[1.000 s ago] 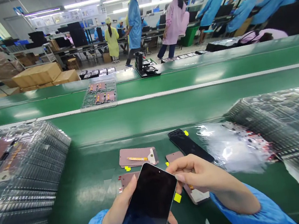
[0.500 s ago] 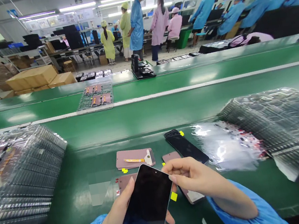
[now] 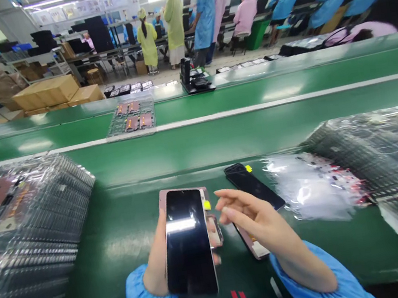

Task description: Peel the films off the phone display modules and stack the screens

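Observation:
My left hand [image 3: 155, 257] grips a black glossy phone screen [image 3: 193, 268] with a thin light edge, its thumb along the left side and fingertips showing past the right side. A bright reflection crosses the glass. To the right of it, my right hand [image 3: 260, 220] is raised with bent fingers apart, touching nothing that I can see. Behind the held screen, a pinkish panel [image 3: 162, 197] is mostly hidden, and a yellow tab [image 3: 207, 205] shows at its right. Another pinkish panel [image 3: 257, 249] lies partly under my right hand. Beyond it rests a dark phone screen [image 3: 255, 188] with a yellow tab.
Stacked clear trays stand at left [image 3: 64, 193] and right [image 3: 389, 156]. Clear films [image 3: 317, 189] lie beside the right stack. A tray of panels [image 3: 132, 117] and a black stand [image 3: 194, 78] sit across the green bench [image 3: 199, 149]. Several people work beyond.
The phone screen has turned from tilted to nearly upright in my left hand and moved slightly up. My right hand has come away from its top corner. The camera view has shifted.

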A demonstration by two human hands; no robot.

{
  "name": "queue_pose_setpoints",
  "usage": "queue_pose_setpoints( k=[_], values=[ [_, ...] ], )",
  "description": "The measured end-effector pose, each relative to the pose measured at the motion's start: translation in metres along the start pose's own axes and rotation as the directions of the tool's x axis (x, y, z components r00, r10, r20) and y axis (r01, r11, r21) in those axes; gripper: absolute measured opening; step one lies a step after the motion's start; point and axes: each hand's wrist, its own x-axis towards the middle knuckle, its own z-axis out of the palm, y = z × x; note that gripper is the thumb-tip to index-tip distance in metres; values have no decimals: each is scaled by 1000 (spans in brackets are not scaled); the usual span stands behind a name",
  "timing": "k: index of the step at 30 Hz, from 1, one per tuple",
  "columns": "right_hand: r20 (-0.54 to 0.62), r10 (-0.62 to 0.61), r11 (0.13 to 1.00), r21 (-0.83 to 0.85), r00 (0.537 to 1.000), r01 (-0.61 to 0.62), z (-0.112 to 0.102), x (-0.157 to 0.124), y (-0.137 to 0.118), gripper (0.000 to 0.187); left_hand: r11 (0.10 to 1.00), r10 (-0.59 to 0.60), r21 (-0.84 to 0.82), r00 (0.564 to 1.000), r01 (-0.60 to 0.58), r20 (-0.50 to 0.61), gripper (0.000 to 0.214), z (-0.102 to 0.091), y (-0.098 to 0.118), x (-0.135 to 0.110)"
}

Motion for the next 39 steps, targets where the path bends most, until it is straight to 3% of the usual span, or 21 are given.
queue_pose_setpoints(
  k=[2, 3, 6, 9, 12, 17, 22, 28, 31, 35, 39],
  values=[
    [-119, -172, 974, -167, 978, 151, 11, -7, 8, 22, 991, 126, -26, 990, -128, -60, 89, 5, 8, 3],
    [-110, -273, 938, -251, 956, 239, 16, -12, 10, 20, 986, 159, -25, 983, -162, -92, 89, 6, 11, 4],
    [45, -531, 771, -390, 846, 504, 30, -24, 10, 23, 974, 217, -29, 960, -226, -175, 85, 6, 15, 7],
    [130, -681, 603, -458, 721, 653, 37, -30, 4, 30, 965, 245, -38, 941, -260, -233, 83, 8, 12, 9],
    [171, -725, 515, -508, 667, 691, 40, -30, 0, 30, 959, 263, -40, 931, -282, -253, 80, 10, 9, 10],
    [272, -717, 440, -537, 642, 720, 35, -30, 2, 27, 960, 264, -29, 939, -277, -219, 79, 7, 8, 9],
    [391, -682, 357, -560, 618, 748, 29, -31, -1, 26, 961, 262, -1, 914, -276, -309, 78, 7, 9, 9],
    [507, -669, 205, -577, 544, 790, 25, -31, -7, 28, 979, 180, -16, 900, -202, -396, 80, 14, 10, 9],
    [473, -683, 231, -585, 557, 778, 27, -30, -7, 24, 981, 170, -32, 917, -194, -361, 81, 16, 8, 8],
    [329, -685, 381, -600, 651, 704, 35, -27, -4, 17, 984, 174, 4, 946, -180, -272, 85, 14, 2, 5],
    [118, -631, 579, -585, 767, 567, 39, -24, 3, 14, 968, 245, 105, 952, -229, -182, 43, 13, -4, 2]
  ],
)
